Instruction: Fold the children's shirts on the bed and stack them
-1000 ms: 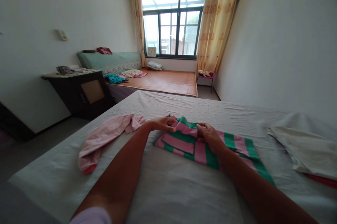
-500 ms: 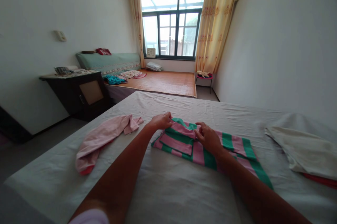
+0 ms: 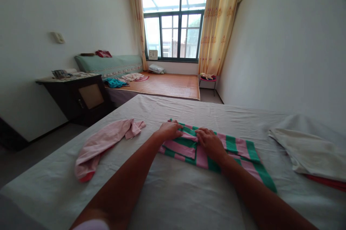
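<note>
We see a broad bed (image 3: 173,201) under a wrinkled, pale-grey cloth sheet (image 3: 154,109); on it lie a green-and-pink striped fabric garment (image 3: 201,156), a pale pink crumpled garment (image 3: 108,140) at left, and an off-white cloth garment (image 3: 310,150) at right, red fabric (image 3: 325,182) showing beneath.

My left hand (image 3: 170,129) and right hand (image 3: 211,144) lie on a garment (image 3: 201,157) on the sheet (image 3: 173,197) before me. Left of it lies a second garment (image 3: 105,140); well to the right, a cloth (image 3: 310,152), perhaps over another piece (image 3: 325,181). Beyond the sheet is a bed (image 3: 173,85), a cabinet (image 3: 72,94) to its left, a stool (image 3: 214,79) to its right, and behind it a clock (image 3: 153,54) before the window (image 3: 179,37).
</note>
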The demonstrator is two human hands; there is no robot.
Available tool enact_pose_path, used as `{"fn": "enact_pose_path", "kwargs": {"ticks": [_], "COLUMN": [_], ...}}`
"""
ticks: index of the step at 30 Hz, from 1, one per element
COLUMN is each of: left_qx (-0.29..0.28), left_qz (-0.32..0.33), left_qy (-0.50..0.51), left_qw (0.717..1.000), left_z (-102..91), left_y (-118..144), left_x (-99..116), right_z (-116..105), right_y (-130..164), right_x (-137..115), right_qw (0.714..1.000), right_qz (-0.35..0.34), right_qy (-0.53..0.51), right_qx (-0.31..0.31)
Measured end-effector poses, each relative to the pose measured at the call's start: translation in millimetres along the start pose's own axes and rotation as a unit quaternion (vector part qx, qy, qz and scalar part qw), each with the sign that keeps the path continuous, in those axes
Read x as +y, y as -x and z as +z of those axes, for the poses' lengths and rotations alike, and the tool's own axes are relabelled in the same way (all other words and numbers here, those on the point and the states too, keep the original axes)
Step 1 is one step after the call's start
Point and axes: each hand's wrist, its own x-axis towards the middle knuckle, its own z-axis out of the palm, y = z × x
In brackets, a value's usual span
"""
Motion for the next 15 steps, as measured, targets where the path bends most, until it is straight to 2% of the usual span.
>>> {"fn": "enact_pose_path", "kwargs": {"ticks": [3, 8, 11, 15], "left_qx": [-0.022, -0.015, -0.014, -0.009], "left_qz": [0.020, 0.032, 0.033, 0.025], "left_qy": [-0.025, -0.042, -0.038, -0.021], "left_qw": [0.999, 0.998, 0.999, 0.999], "left_z": [-1.4, -0.2, 0.2, -1.6], "left_y": [2, 4, 5, 6], "left_x": [5, 11, 12, 13], "right_z": [2, 4, -1, -16], "right_y": [2, 5, 18, 61], "right_x": [-1, 16, 45, 98], "right_qw": [0.999, 0.996, 0.993, 0.990], "right_qz": [-0.035, 0.025, 0.036, 0.070], "right_qy": [0.018, 0.036, 0.052, 0.084], "right_qx": [-0.028, -0.081, -0.095, -0.088]}}
